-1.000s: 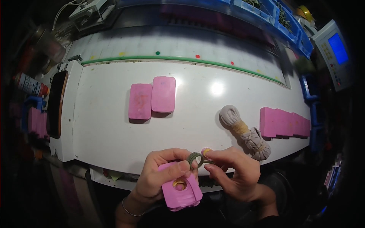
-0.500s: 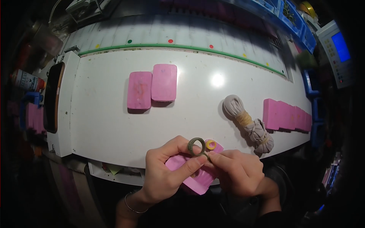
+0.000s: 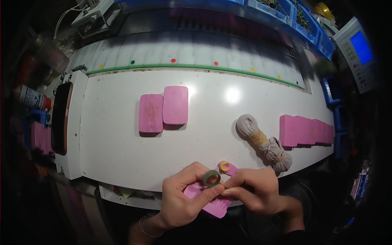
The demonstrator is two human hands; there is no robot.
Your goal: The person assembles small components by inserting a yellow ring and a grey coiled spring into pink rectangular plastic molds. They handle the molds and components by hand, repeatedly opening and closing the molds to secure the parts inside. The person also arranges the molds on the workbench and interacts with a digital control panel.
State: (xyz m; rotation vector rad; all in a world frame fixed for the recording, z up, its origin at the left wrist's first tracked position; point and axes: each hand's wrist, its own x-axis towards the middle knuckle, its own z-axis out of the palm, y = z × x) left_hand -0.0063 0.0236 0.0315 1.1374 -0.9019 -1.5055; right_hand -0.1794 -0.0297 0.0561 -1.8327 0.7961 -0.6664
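Observation:
A dark green ring [image 3: 211, 178] stands up between the thumb and forefinger of my left hand [image 3: 181, 198], which is closed on it. Against the ring's right edge, the fingertips of my right hand [image 3: 255, 190] are pinched together; what lies between them is too small to make out. Beneath both hands is a pink rubber-like mould piece [image 3: 214, 208] with ridges, partly covered by my fingers. A yellow ring-shaped part [image 3: 225, 166] sits at the far end of a pink piece [image 3: 231, 170] just beyond my right fingers.
Two pink blocks [image 3: 176, 105] lie side by side on the white table [image 3: 114, 143]. To the right are a grey cloth bundle [image 3: 257, 136] tied with bands and a row of pink blocks [image 3: 300, 130]. A phone [image 3: 62, 118] lies left; blue bins [image 3: 281, 16] line the back.
The view has shifted, so the table sits lower in the picture. The green ring has tilted a little in my left fingers, and my right fingertips remain beside it.

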